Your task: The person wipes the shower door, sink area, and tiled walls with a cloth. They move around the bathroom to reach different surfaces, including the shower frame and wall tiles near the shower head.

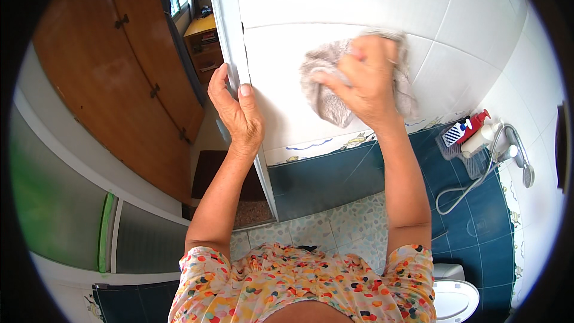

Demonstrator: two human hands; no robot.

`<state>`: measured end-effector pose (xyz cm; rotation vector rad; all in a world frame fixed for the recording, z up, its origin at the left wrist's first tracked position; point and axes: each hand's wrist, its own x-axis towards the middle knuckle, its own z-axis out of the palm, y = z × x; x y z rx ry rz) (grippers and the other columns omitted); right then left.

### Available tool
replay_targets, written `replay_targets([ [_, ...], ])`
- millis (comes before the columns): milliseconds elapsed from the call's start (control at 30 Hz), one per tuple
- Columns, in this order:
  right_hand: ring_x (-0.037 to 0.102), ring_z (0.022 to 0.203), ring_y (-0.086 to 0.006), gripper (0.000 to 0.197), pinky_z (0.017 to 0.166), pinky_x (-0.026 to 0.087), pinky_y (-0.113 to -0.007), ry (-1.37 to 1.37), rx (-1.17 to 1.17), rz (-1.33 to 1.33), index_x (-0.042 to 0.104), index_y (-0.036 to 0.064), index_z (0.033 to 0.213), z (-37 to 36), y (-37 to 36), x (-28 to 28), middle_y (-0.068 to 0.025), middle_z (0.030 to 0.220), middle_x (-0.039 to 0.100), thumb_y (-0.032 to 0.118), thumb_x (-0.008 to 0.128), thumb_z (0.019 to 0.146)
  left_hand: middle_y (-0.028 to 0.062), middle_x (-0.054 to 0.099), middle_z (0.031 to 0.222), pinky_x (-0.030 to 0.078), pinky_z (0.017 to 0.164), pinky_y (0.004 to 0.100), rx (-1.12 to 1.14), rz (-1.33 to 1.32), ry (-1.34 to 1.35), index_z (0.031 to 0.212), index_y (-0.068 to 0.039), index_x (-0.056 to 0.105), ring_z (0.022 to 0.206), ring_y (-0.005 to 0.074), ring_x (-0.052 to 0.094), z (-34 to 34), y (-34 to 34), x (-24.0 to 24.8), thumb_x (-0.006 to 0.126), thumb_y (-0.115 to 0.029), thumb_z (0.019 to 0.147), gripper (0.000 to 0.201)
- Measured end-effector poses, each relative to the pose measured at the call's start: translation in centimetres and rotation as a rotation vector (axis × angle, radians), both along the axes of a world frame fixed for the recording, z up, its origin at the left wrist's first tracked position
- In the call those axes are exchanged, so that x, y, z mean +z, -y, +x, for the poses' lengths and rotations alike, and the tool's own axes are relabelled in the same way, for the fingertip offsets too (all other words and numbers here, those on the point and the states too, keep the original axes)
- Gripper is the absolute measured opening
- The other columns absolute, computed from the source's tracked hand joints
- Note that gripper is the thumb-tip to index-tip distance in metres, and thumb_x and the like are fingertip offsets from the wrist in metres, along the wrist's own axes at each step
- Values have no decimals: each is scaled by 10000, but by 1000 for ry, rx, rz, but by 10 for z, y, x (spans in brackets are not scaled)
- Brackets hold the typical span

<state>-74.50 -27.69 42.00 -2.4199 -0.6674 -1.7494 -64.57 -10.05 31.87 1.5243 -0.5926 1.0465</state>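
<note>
A greyish-brown cloth [332, 98] lies bunched against the white tiled wall [287, 66]. My right hand [368, 81], slightly blurred, grips it with bent fingers and presses it to the tiles. Part of the cloth is hidden behind that hand. To the left, my left hand [238, 110] rests at the white door frame [230, 24], thumb and fingers apart, with nothing in it. Its fingertips reach around the frame's edge.
A corner rack [475, 164] with pump bottles [457, 131] is at the right, beside a shower head [528, 175] and hose. The toilet [457, 299] stands lower right. Through the doorway are a wooden wardrobe [107, 54] and a dark mat [218, 173].
</note>
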Motion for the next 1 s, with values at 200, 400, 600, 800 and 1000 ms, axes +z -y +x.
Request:
replay_targets([
  [200, 349, 778, -221, 343, 716, 308, -330, -186, -53, -84, 471, 51, 601, -5, 6, 15, -60, 800, 374, 254, 748, 610, 130, 369, 1176, 298, 931, 352, 12, -1, 6, 1274, -13, 331, 1056, 219, 374, -1, 4, 2, 363, -386, 922, 514],
  [400, 354, 778, -221, 345, 706, 314, -335, -196, -91, -54, 464, 31, 607, -12, 23, 18, -69, 803, 381, 238, 738, 631, 166, 374, 1183, 297, 940, 379, 1, -5, 2, 1256, 13, 329, 1080, 262, 375, -1, 2, 2, 376, -344, 924, 490],
  [600, 354, 782, -227, 350, 705, 312, -341, -165, -143, -50, 442, 31, 618, -20, 41, 9, -77, 800, 377, 218, 736, 651, 166, 367, 1190, 297, 942, 378, -11, -2, -16, 1258, 16, 324, 1081, 262, 376, -3, 5, 2, 373, -349, 924, 498],
  [800, 378, 783, -250, 265, 703, 338, -356, -145, -201, -15, 503, 26, 640, -26, 44, 5, -86, 798, 404, 164, 729, 632, 162, 368, 1184, 298, 942, 376, -19, -17, -25, 1258, 13, 322, 1078, 255, 379, -1, 4, 0, 371, -376, 922, 516],
  [1000, 364, 773, -238, 339, 684, 323, -338, 2, -330, -16, 420, 38, 631, -41, 81, -6, -78, 788, 361, 144, 740, 660, 155, 377, 1161, 311, 927, 372, -27, -17, -31, 1263, 2, 319, 1059, 246, 389, -1, 3, 0, 366, -395, 923, 525],
])
